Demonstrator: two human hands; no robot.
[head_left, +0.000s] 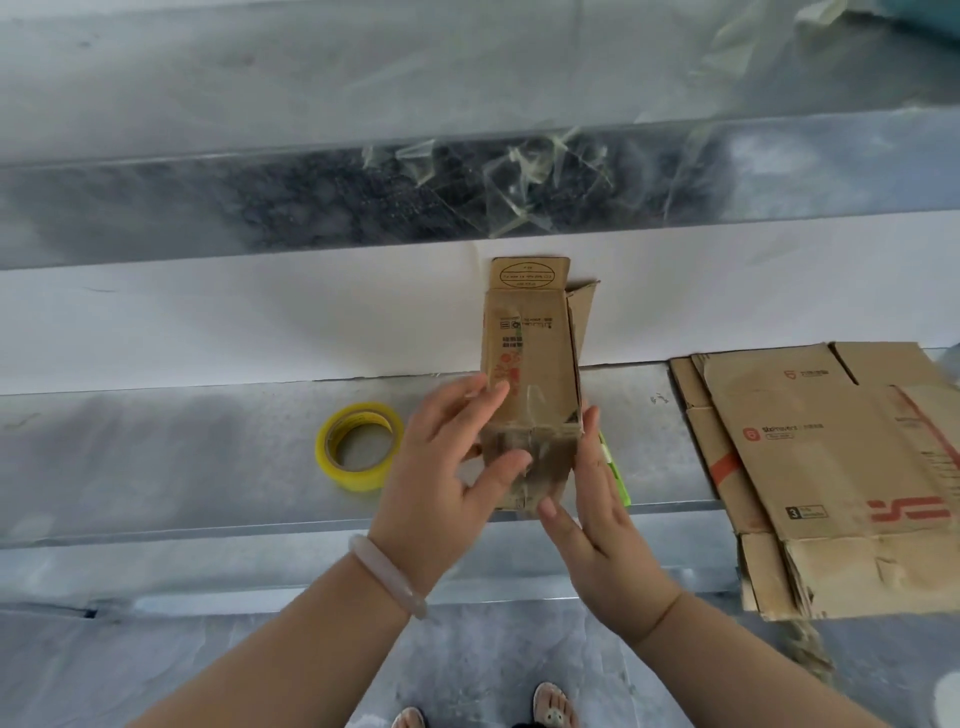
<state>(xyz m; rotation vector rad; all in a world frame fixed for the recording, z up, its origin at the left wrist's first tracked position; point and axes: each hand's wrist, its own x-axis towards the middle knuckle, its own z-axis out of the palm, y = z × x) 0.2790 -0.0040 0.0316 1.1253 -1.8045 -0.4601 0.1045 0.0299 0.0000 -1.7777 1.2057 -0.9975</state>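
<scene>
Cardboard box (530, 338) is taped at one end.
It is pressed by the flat left hand (441, 483) and right hand (602, 519); tape (530, 447) should be rubbed smooth.

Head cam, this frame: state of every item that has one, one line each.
small cardboard box: lying on its side, near end taped shut, far flaps open
left hand: open, fingers pressing the box's taped end
right hand: open, flat against the box's right side
yellow tape roll: lying flat, untouched
flattened cartons: folded flat, stacked at right
clear tape strips: stuck on the back ledge
</scene>
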